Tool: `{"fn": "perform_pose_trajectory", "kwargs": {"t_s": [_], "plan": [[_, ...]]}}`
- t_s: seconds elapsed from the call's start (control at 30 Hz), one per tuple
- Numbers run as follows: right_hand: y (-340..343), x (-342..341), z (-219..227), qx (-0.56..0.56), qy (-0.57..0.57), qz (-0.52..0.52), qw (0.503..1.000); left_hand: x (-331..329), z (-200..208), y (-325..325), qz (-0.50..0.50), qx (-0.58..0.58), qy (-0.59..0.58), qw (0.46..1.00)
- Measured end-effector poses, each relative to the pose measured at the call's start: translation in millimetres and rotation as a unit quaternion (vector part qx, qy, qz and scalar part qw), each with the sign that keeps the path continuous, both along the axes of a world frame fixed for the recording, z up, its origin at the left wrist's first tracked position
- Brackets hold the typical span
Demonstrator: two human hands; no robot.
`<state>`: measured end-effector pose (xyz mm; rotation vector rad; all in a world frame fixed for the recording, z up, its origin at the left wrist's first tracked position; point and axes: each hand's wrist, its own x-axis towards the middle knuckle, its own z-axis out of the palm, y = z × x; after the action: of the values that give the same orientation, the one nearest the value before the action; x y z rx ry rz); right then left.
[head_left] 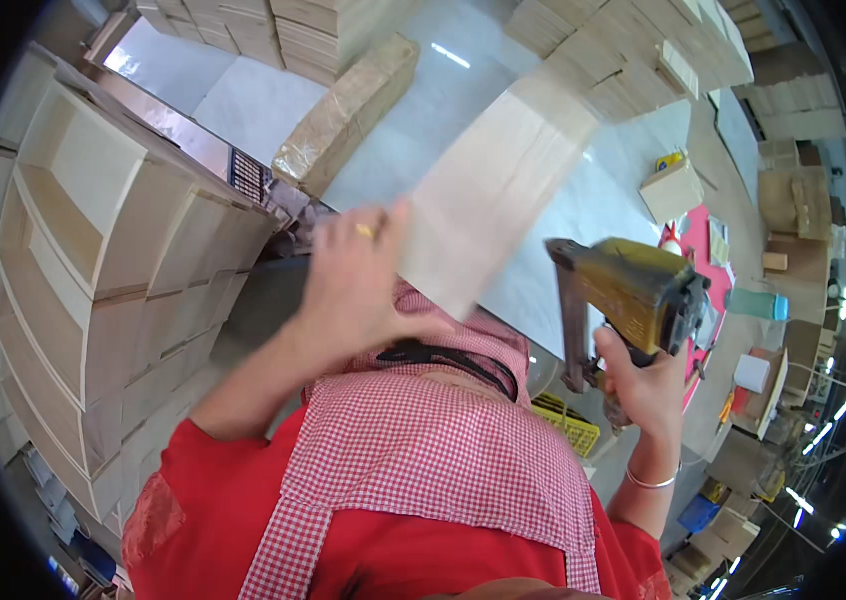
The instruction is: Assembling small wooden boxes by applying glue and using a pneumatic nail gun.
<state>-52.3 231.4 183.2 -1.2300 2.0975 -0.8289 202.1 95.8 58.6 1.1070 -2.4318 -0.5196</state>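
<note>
1. Left hand (351, 285), centre-left: thumb and fingers spread at blurred wooden board (503, 180), upper centre; grip cannot be confirmed. Loose hold could drop it.
2. Right hand (646, 385), centre-right: wrapped round nail gun (633, 285); stray trigger pressure could discharge it.

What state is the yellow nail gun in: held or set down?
Held: the right hand is wrapped around the handle of the yellow nail gun.
</note>
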Motion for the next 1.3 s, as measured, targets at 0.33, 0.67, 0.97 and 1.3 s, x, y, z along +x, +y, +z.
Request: {"fn": "perform_pose_trajectory", "kwargs": {"t_s": [0.33, 0.67, 0.97, 1.3], "plan": [[75.3, -35.9, -2.1, 0.044, 0.017, -0.197, 0.979, -111.9, -38.7, -48.4, -0.146, 0.219, 0.312, 0.913], [112.3, -43.5, -11.3, 0.047, 0.027, -0.115, 0.992, -201.3, -34.9, -258.9, -0.050, 0.019, 0.140, 0.989], [91.8, -36.5, -19.8, 0.066, -0.030, -0.043, 0.996, -199.9, -45.1, -256.0, -0.087, 0.177, 0.204, 0.959], [85.7, -34.7, -20.8, 0.049, -0.078, -0.104, 0.990, -202.9, -45.8, -258.9, -0.083, 0.204, 0.251, 0.943]]}}
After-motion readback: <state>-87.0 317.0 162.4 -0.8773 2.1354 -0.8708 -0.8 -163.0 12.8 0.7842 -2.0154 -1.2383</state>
